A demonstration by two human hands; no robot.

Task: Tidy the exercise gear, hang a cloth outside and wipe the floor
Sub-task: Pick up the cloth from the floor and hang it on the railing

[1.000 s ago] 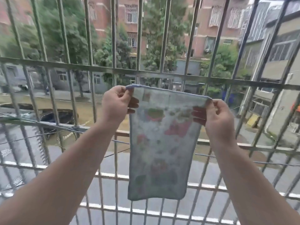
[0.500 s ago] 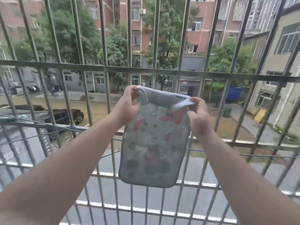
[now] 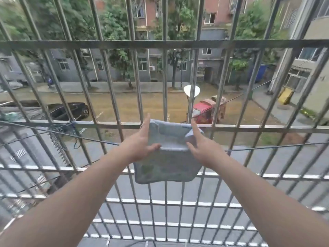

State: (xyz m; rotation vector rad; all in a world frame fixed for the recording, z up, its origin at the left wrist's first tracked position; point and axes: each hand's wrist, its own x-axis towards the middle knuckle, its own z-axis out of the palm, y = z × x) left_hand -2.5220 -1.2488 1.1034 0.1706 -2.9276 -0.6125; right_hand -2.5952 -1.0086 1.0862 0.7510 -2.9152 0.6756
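Cloth (image 3: 167, 168): pale blue, faded coloured print, bound edge. Draped over a thin line (image 3: 267, 147) strung across the inside of the window grille (image 3: 163, 44); folded at the top, with the near flap hanging down in front and the far portion rising behind toward the horizontal bar. Lower edge hangs free, level with a lower crossbar.

Left hand (image 3: 140, 145): at the cloth's left edge, fingers straight and pointing up along the side, thumb extended toward the fold and touching it. Open, not curled round the fabric.

Right hand (image 3: 201, 148): at the cloth's right edge, index finger straight and raised beside the upper corner, other fingers spread against the fabric, thumb reaching toward the fold. Likewise open, touching rather than gripping.

Both forearms bare, reaching forward from the lower corners of the view.

Beyond the grille: wet street, dark car (image 3: 71, 110) parked at left, red three-wheeler (image 3: 204, 111) under a partial cover at centre right, white round lamp top (image 3: 191, 90), yellow bin (image 3: 285, 98) tilted at right, blue bin (image 3: 260, 73) further back, trees and apartment blocks.
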